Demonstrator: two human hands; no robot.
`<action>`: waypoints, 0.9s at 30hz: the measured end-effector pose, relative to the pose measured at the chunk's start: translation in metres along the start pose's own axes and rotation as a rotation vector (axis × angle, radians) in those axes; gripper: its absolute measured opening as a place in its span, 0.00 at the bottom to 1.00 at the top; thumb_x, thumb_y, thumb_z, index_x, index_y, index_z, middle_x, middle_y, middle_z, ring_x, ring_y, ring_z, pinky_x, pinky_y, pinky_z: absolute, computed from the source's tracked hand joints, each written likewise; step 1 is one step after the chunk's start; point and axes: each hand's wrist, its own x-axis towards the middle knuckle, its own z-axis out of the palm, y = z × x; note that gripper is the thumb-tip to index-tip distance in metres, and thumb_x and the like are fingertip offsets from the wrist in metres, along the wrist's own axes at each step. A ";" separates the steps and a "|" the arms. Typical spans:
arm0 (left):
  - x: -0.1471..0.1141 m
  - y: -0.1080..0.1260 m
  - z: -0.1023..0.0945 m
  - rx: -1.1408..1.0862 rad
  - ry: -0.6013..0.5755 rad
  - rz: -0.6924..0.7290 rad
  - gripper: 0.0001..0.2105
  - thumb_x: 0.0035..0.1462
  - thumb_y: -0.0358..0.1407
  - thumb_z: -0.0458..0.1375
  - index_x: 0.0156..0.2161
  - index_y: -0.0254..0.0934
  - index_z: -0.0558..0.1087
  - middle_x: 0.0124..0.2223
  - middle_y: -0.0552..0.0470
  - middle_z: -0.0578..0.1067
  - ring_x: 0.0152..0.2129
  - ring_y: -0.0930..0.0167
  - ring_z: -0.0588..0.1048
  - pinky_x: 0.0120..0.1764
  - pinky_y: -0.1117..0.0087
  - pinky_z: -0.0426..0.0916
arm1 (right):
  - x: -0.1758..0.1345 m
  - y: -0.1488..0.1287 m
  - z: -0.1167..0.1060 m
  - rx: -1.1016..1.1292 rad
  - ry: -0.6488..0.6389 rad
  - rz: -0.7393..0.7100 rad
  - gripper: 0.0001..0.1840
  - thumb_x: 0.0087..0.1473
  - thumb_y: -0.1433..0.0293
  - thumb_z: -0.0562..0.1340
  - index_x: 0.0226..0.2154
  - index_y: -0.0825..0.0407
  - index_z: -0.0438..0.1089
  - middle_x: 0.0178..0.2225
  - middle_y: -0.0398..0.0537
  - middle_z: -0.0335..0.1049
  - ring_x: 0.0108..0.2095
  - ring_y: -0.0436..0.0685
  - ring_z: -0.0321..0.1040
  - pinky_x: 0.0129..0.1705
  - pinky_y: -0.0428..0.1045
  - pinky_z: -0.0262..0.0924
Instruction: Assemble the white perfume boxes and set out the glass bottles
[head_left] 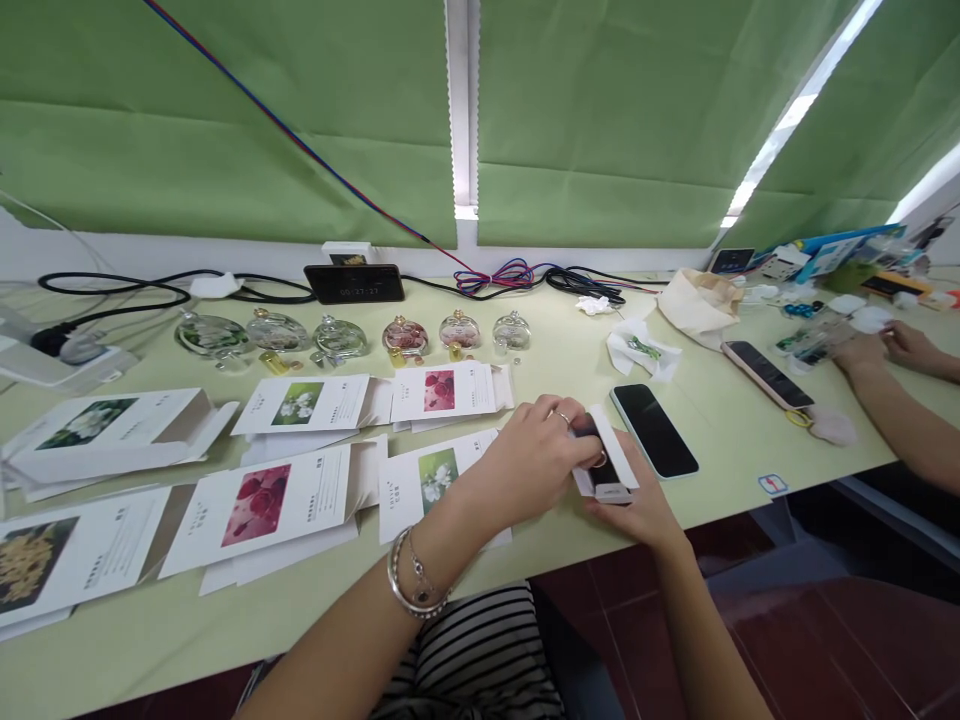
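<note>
A small white cardboard box (618, 452) is held tilted over the table's front edge, its open end showing a dark inside. My right hand (646, 508) grips it from below and from the right. From the left, my left hand (544, 445) has its fingers curled over the rim and partly into the opening; the fingertips are hidden. Left of my hands lie flat white cartons: one with a white flower picture (436, 480), one with red roses (256, 505) and several more. Behind them stands a row of round glass perfume bottles (406, 338), with caps lying in front.
A phone (654, 430) lies right of the box. A propped phone (354, 284) shows a timer at the back. Beyond are coiled cables (574, 282), crumpled tissue with a green item (643, 349), a cloth pouch (699, 308) and another phone (766, 375). Another person's hands (862, 352) work at far right.
</note>
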 end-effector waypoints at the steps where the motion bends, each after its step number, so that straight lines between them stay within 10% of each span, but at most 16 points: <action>1: 0.001 -0.002 -0.002 0.023 0.000 0.036 0.07 0.55 0.27 0.51 0.35 0.38 0.70 0.44 0.49 0.69 0.45 0.64 0.63 0.42 0.66 0.58 | 0.001 0.000 -0.001 0.016 -0.023 -0.003 0.41 0.42 0.52 0.63 0.56 0.48 0.52 0.52 0.53 0.59 0.51 0.63 0.60 0.50 0.57 0.59; 7: 0.014 -0.018 -0.013 0.225 -0.085 0.240 0.07 0.58 0.27 0.52 0.31 0.38 0.69 0.33 0.54 0.75 0.36 0.69 0.69 0.36 0.67 0.54 | 0.013 0.004 -0.023 -0.184 -0.238 0.012 0.43 0.43 0.55 0.63 0.58 0.46 0.48 0.53 0.54 0.56 0.54 0.65 0.54 0.53 0.59 0.53; 18: 0.019 -0.045 0.020 0.242 -0.371 -0.032 0.08 0.52 0.24 0.55 0.28 0.36 0.73 0.33 0.49 0.77 0.32 0.70 0.73 0.30 0.69 0.55 | 0.030 -0.012 -0.048 -0.669 -0.545 0.181 0.44 0.38 0.59 0.65 0.58 0.43 0.51 0.47 0.52 0.62 0.48 0.66 0.58 0.47 0.61 0.51; 27: 0.022 -0.044 0.023 0.178 -0.440 -0.219 0.10 0.52 0.21 0.50 0.31 0.33 0.73 0.35 0.44 0.77 0.35 0.65 0.75 0.34 0.68 0.63 | 0.024 -0.013 -0.082 -1.048 -0.414 0.173 0.40 0.32 0.66 0.67 0.52 0.44 0.59 0.41 0.56 0.65 0.44 0.71 0.60 0.40 0.65 0.54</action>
